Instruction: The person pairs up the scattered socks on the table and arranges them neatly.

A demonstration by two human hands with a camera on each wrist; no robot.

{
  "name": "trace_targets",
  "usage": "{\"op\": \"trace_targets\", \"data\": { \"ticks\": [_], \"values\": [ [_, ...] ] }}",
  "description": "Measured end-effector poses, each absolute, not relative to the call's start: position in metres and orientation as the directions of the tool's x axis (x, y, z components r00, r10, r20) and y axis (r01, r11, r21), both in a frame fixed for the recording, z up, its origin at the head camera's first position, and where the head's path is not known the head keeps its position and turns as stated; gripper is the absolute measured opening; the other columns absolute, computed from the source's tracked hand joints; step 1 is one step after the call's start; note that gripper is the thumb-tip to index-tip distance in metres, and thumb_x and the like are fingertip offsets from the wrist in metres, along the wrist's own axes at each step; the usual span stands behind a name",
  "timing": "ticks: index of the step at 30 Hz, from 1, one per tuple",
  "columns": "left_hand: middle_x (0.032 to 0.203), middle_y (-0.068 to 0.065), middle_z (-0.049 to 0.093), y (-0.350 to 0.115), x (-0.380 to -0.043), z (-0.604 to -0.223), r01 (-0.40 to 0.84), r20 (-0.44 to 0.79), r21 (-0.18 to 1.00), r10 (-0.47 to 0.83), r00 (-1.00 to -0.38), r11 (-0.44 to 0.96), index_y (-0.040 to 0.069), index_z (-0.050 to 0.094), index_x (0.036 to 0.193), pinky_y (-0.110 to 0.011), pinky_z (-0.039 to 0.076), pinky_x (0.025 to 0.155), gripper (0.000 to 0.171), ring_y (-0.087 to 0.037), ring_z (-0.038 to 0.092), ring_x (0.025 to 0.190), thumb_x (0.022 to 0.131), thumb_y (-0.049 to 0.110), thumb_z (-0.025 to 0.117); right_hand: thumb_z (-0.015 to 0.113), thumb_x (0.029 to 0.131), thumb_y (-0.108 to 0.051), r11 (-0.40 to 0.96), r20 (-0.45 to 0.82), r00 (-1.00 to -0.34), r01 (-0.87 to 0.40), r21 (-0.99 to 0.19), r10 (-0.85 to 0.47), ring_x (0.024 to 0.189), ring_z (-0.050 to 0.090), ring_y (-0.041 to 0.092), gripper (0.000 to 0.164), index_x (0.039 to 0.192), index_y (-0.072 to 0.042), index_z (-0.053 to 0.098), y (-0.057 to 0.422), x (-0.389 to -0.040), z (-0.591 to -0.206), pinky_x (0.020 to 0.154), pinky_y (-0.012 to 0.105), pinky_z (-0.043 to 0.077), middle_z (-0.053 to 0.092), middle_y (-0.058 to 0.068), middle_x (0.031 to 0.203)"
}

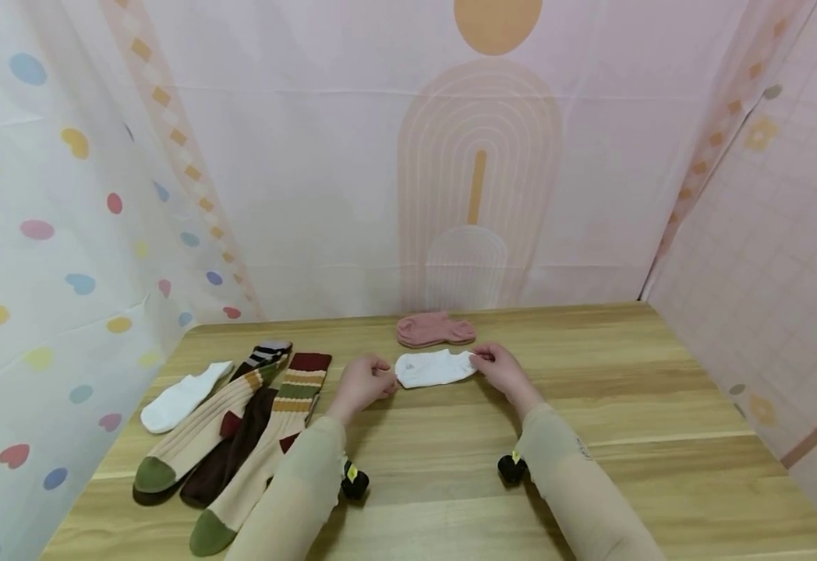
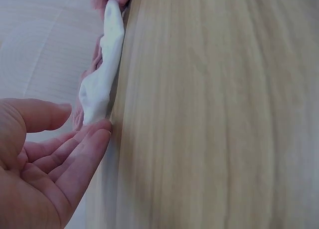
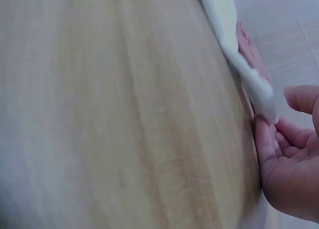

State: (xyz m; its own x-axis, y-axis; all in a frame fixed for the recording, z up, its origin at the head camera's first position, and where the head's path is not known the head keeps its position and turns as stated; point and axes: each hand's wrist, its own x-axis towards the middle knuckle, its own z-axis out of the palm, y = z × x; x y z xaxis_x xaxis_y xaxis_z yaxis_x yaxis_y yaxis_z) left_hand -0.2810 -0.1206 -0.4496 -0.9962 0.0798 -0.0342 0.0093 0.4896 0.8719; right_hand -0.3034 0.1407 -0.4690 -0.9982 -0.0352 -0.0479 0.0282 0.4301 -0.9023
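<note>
A white ankle sock [image 1: 435, 368] lies flat on the table between the two hands, just in front of a pink sock [image 1: 435, 329]. At its left end is my left hand [image 1: 366, 383]; in the left wrist view the fingertips [image 2: 102, 131] meet the white sock while the thumb stands apart. My right hand [image 1: 505, 372] is at the other end. There the fingertips [image 3: 264, 123] touch the sock's tip, and the thumb is raised away from them in the right wrist view.
To the left lie a second white sock [image 1: 185, 397], a striped cream sock with green toe [image 1: 261, 467], another cream sock [image 1: 198, 427], a dark brown sock [image 1: 236, 456] and a black-and-grey striped one [image 1: 268, 353]. Patterned curtains [image 1: 310, 195] hang behind the wooden table [image 1: 633, 405].
</note>
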Motion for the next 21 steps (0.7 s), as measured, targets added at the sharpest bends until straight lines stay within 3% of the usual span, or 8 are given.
{"op": "trace_targets", "data": {
  "ticks": [4,11,21],
  "values": [
    [0.086,-0.016,0.069,-0.125,-0.277,-0.447,0.030,-0.026,0.857,0.101,-0.994,0.514,-0.012,0.063,0.106,-0.033,0.059,0.067,0.020,-0.026,0.070,0.077,0.089,-0.001,0.065,0.059,0.099,-0.011,0.482,0.006,-0.999,-0.028,-0.876,-0.047,0.115,0.055,0.036,0.035,0.125,0.011,0.056,0.138,-0.300,-0.465,0.099,0.046,0.045,0.060,0.025,0.123],
    [0.088,-0.012,0.068,-0.134,-0.266,-0.437,0.031,-0.043,0.846,0.126,-0.991,0.533,-0.010,0.062,0.116,-0.035,0.058,0.071,0.027,-0.025,0.069,0.078,0.092,0.004,0.066,0.064,0.094,-0.008,0.643,0.235,-0.967,-0.242,-0.726,-0.099,0.104,0.060,0.037,0.026,0.113,0.009,0.065,0.131,-0.291,-0.457,0.095,0.049,0.045,0.066,0.021,0.109],
    [0.089,-0.008,0.069,-0.162,-0.253,-0.421,0.094,0.005,0.802,0.151,-0.989,0.589,-0.007,0.063,0.120,-0.036,0.058,0.072,0.032,-0.024,0.069,0.080,0.094,0.010,0.068,0.068,0.091,-0.004,0.683,0.339,-0.852,-0.522,-0.510,-0.398,0.105,0.063,0.031,0.014,0.102,-0.004,0.075,0.120,-0.291,-0.458,0.096,0.045,0.046,0.073,0.008,0.103]
  ]
}}
